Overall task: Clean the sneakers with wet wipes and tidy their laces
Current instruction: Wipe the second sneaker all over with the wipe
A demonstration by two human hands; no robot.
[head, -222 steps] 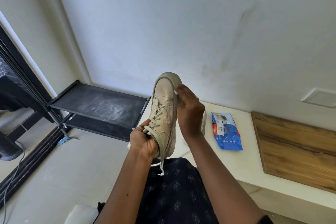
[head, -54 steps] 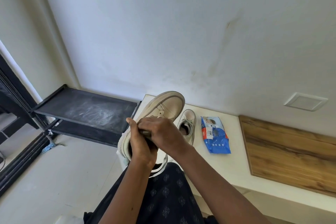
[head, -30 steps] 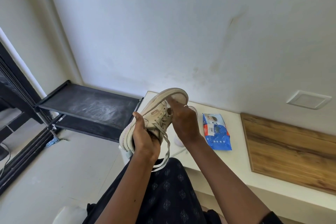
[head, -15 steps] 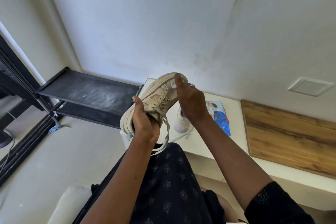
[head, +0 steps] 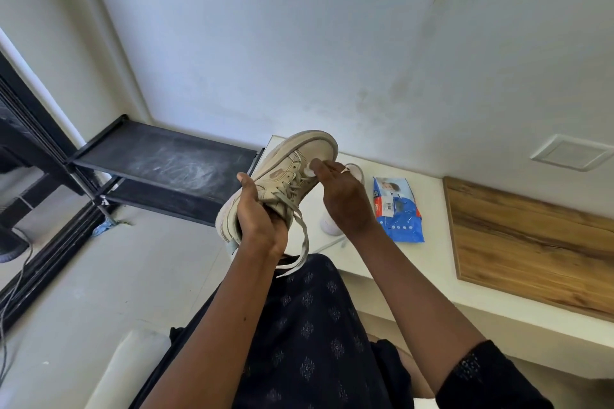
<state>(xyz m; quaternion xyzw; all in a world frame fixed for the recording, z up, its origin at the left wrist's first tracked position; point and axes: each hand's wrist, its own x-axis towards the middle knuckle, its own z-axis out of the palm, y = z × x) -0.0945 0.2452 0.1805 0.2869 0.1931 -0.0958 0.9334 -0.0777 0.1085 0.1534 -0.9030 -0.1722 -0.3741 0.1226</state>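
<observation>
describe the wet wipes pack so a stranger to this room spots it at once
Find the white ledge along the wall, with a wooden board on its right. Just left of that board, beside a sneaker resting on the ledge, lies the wet wipes pack. It alone is bright blue, with a white barcode sticker.

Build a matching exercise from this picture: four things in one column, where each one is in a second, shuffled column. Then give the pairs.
1. beige sneaker
2. wet wipe
3. wipes pack
4. second sneaker

A. flat on the bench beside the wooden board
B. gripped by the left hand
C. pinched by the right hand against a shoe
D. on the bench, partly behind the right hand

Pairs: 1-B, 2-C, 3-A, 4-D
</observation>
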